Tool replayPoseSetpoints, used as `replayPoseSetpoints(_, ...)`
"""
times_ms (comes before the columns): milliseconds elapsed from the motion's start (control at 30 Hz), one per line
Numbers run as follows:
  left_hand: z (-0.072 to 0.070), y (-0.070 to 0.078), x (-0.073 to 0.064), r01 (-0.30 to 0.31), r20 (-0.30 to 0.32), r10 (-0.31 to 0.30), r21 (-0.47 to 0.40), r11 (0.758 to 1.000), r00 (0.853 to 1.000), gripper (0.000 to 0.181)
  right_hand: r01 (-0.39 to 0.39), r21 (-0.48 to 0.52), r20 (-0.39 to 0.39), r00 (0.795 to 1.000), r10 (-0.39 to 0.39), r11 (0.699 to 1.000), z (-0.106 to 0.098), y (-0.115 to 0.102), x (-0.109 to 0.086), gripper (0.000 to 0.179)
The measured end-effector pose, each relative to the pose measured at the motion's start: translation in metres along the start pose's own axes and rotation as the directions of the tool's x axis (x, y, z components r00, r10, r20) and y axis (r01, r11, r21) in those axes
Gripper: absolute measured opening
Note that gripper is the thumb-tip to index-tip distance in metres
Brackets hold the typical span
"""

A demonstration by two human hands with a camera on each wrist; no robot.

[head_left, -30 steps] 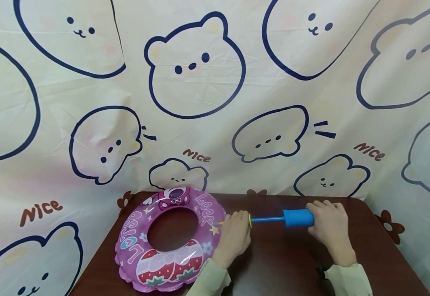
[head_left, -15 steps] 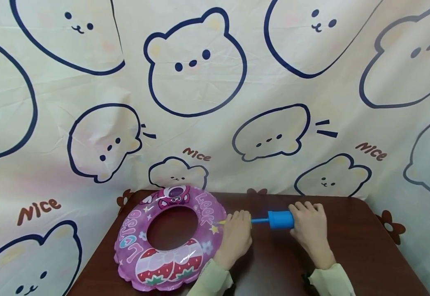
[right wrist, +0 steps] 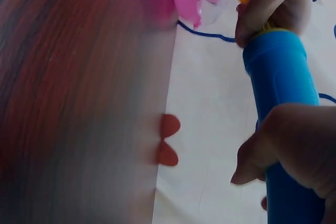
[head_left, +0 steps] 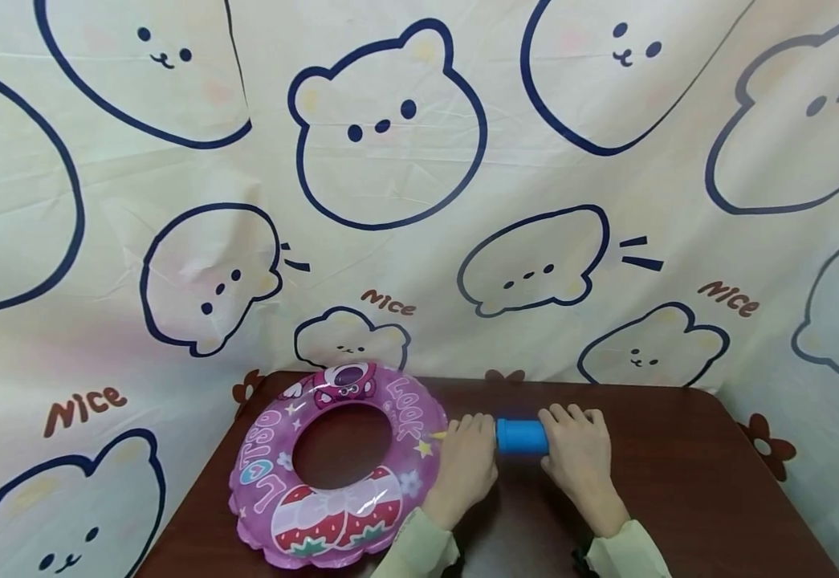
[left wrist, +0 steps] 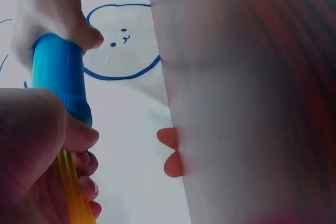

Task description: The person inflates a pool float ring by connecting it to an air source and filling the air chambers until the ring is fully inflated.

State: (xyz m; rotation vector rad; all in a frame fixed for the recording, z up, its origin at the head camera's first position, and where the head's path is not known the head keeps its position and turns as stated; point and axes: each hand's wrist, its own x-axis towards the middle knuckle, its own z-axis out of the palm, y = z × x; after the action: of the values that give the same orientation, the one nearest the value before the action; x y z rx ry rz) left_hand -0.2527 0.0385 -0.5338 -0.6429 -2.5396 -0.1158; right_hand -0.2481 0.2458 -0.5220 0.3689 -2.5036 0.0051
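Left hand (head_left: 466,461) and right hand (head_left: 580,453) both gripping a hand pump (head_left: 522,437), puffed-up purple swim ring (head_left: 340,514) right beside it.
Sleeves (head_left: 419,547) run off the bottom edge. Left's wrapped round the yellow end, hiding most of it; right's got the blue barrel (right wrist: 283,77). Half a second ago some blue rod showed between them, now it's out of sight and the barrel's up by the left hand. Yellow tip (head_left: 438,436) meets the ring's right side on the table (head_left: 679,466), can't tell if it's plugged in. Bear-print cloth (head_left: 535,177) behind.

Soft head-view light, small glossy highlights on the purple ring (head_left: 340,514), hazy tabletop (left wrist: 236,108) in both wrist views.
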Motion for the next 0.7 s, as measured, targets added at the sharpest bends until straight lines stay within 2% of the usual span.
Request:
replayPoseSetpoints(200, -0.003, -0.007, 0.000, 0.026, 0.040, -0.024, -0.037, 0.999, 0.999, 0.031, -0.037, 0.044, 0.051, 0.998, 0.034, 0.998, -0.004, 0.030, -0.001, 0.054)
replayPoseSetpoints(467, -0.002, -0.007, 0.003, 0.042, 0.055, -0.038, -0.073, 0.996, 0.998, 0.028, -0.092, 0.051, 0.050, 0.995, 0.089, 0.994, -0.022, 0.071, -0.004, 0.050)
replayPoseSetpoints(567, -0.002, -0.005, 0.002, 0.039, 0.068, -0.035, -0.049, 0.998, 0.997, 0.030, -0.119, 0.043, 0.068, 0.991, 0.116, 0.992, -0.023, 0.077, -0.006, 0.053)
replayPoseSetpoints(700, 0.000, -0.002, 0.001, 0.010, 0.036, -0.011, 0.014, 1.000, 0.999, 0.025, -0.111, 0.017, 0.078, 0.991, 0.110, 0.994, -0.018, 0.071, -0.005, 0.056)
